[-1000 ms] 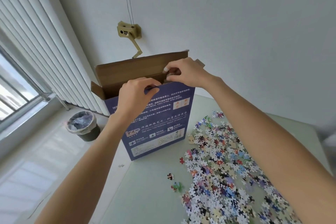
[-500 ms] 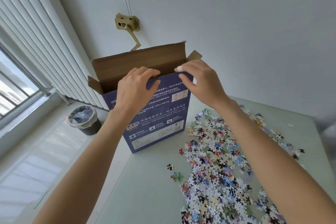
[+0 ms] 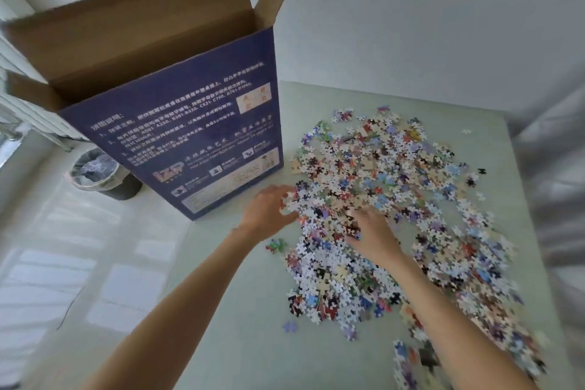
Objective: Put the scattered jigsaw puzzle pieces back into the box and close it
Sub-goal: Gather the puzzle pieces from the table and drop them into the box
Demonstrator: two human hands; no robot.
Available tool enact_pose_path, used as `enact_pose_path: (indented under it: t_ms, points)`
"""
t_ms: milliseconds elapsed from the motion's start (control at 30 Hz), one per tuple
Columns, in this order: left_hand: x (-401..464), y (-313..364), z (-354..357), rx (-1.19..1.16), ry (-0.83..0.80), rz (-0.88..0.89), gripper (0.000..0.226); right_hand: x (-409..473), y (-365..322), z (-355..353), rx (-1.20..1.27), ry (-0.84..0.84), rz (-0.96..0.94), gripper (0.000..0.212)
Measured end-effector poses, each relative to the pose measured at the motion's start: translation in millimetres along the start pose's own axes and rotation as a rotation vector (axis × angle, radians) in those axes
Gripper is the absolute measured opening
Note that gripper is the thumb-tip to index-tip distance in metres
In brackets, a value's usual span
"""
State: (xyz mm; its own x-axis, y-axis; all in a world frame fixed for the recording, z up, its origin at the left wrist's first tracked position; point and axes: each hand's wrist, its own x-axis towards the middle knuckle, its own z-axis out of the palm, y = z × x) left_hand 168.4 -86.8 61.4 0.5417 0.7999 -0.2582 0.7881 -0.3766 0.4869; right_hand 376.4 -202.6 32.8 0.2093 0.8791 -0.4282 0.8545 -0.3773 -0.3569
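A plain room in a home, by the look of it. A pale green tabletop (image 3: 240, 342) stands against a bare white wall (image 3: 411, 9). Left of the tabletop, on a light tiled floor (image 3: 47, 263), sits a small lined waste bin (image 3: 101, 174), with a white radiator (image 3: 28, 111) under a window beyond it.

Blue puzzle box (image 3: 190, 142) standing upright, white print on its near face, brown top flaps open. Jigsaw pieces (image 3: 389, 199), many-coloured, lie in a broad loose heap just right of the box; a few strays sit near the box's base.
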Motion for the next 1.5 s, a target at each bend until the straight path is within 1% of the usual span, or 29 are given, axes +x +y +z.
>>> enact_pose_path:
  t_ms: [67, 133, 200, 267, 367, 467, 667, 800, 867, 1000, 1067, 1133, 1233, 1333, 1433, 1500]
  points:
    - [4, -4, 35, 0.063, -0.168, -0.081, 0.08, -5, 15, 16, -0.014, -0.077, 0.147, 0.078]
    - [5, -3, 62, 0.082, -0.275, -0.132, 0.094, -9, 23, 28, -0.032, -0.1, 0.242, 0.091]
    - [6, 2, 82, 0.098, -0.308, -0.141, 0.101, -11, 22, 38, -0.059, -0.087, 0.264, 0.095]
    - [7, 7, 95, 0.124, -0.302, -0.12, 0.103, -7, 16, 46, -0.071, -0.045, 0.211, 0.093]
    - [9, 12, 106, 0.127, -0.29, -0.056, 0.096, -1, 2, 57, -0.078, -0.011, 0.096, 0.092]
    - [10, 14, 110, 0.109, -0.25, -0.013, 0.081, 2, -5, 64, -0.101, -0.01, 0.044, 0.089]
    - [6, 14, 110, -0.011, -0.238, -0.088, 0.066, 4, -2, 64, -0.059, 0.051, -0.001, 0.07]
    - [1, 11, 107, -0.078, -0.246, -0.103, 0.055, 6, -6, 66, -0.034, 0.076, -0.084, 0.074]
    - [-2, 9, 105, -0.098, -0.242, -0.09, 0.051, 7, -10, 65, 0.009, 0.062, -0.107, 0.074]
    - [-8, 5, 100, -0.109, -0.209, -0.086, 0.048, 8, -17, 62, -0.004, -0.012, -0.09, 0.066]
    - [-10, 4, 97, -0.139, -0.192, -0.089, 0.046, 9, -17, 61, 0.0, -0.021, -0.074, 0.059]
    - [-12, 2, 93, -0.171, -0.171, -0.083, 0.042, 8, -15, 60, -0.003, -0.003, -0.081, 0.052]
    - [-14, -4, 89, -0.189, -0.142, -0.1, 0.036, 5, -10, 58, 0.027, 0.016, -0.061, 0.052]
    - [-15, -8, 83, -0.193, -0.128, -0.126, 0.035, 1, -5, 57, 0.114, 0.04, -0.036, 0.05]
    - [-17, -10, 74, -0.184, -0.105, -0.124, 0.035, -4, 0, 53, 0.172, 0.101, -0.048, 0.041]
    - [-19, -9, 65, -0.175, -0.075, -0.103, 0.035, -9, 2, 47, 0.194, 0.151, -0.047, 0.041]
